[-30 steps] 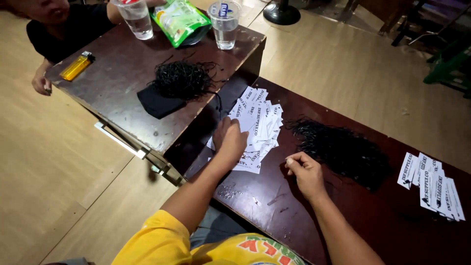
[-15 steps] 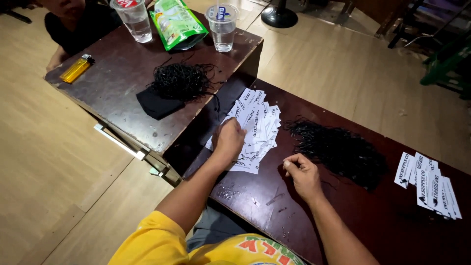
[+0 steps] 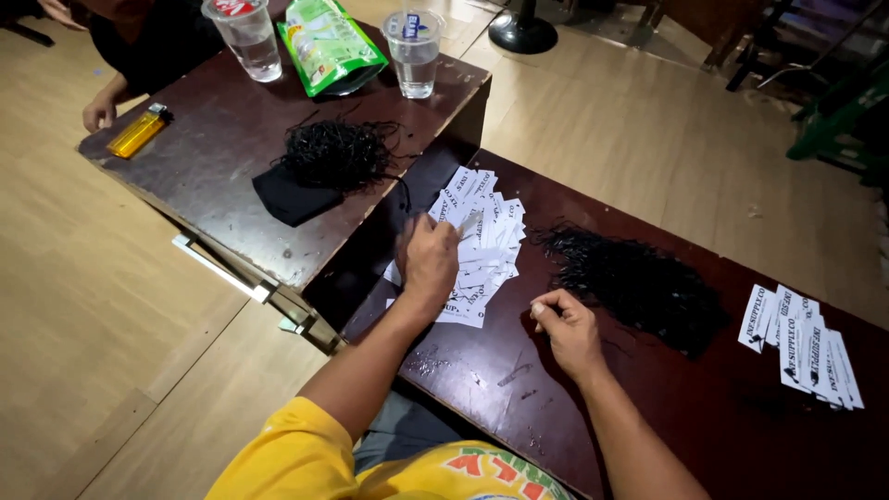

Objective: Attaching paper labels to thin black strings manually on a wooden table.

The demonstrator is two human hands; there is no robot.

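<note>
White paper tags (image 3: 477, 243) fanned out mid-table on dark wood, left hand (image 3: 428, 262) resting on top, fingers pinching one tag. Right hand (image 3: 567, 331) just right of the pile, curled shut beside black string heap (image 3: 639, 282). More tags (image 3: 804, 344) far right.

The near table (image 3: 519, 370) is dark-stained wood with a worn, semi-glossy top, scuffed and flecked pale near its edge. The paper tags (image 3: 482, 250) under the left hand (image 3: 428, 264) are matt white card with black print; a second row of tags (image 3: 801, 344) looks the same. The black string pile (image 3: 639, 282) beside the right hand (image 3: 567, 329) is thin, wiry and dull. On the far table (image 3: 204, 176), also dark wood with chipped edges, lie a matt black cloth (image 3: 289, 196), clear plastic cups (image 3: 415, 51), a glossy green plastic packet (image 3: 329, 42) and a shiny yellow plastic lighter (image 3: 137, 131).
</note>
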